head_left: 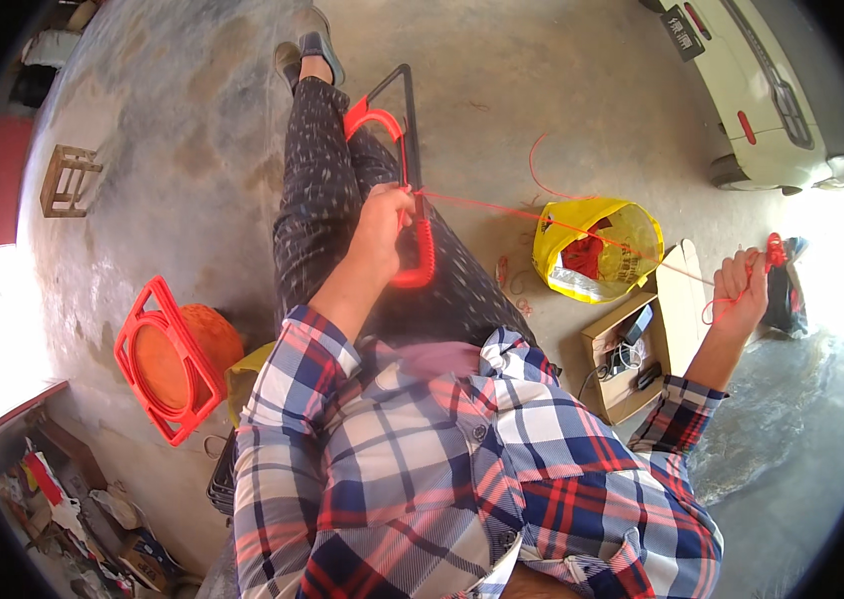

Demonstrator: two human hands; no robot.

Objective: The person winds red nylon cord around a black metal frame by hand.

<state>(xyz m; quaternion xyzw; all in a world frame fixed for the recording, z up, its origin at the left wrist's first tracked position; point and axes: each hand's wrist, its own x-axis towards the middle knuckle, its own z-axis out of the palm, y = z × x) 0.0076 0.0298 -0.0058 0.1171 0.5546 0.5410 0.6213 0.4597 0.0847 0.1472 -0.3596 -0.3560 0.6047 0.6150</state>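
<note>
We see a taut orange cord (pixel 582 232) running from frame centre toward the right edge, slightly downward. Our left hand (pixel 382 225) is clenched around the black metal frame wrapped with orange cord (pixel 412 170); our right hand (pixel 742 285) pinches the cord's far end.

The shirt (pixel 462 469) is plaid in red, navy and white. The trousers (pixel 327 190) are dark with pale speckles. The cord (pixel 562 228) is bright red-orange, like the padded loop (pixel 420 262) on the black frame (pixel 407 110). At right lies a yellow bag (pixel 607 250); at left, an orange reel (pixel 174 357). The floor (pixel 192 150) is mottled grey.
</note>
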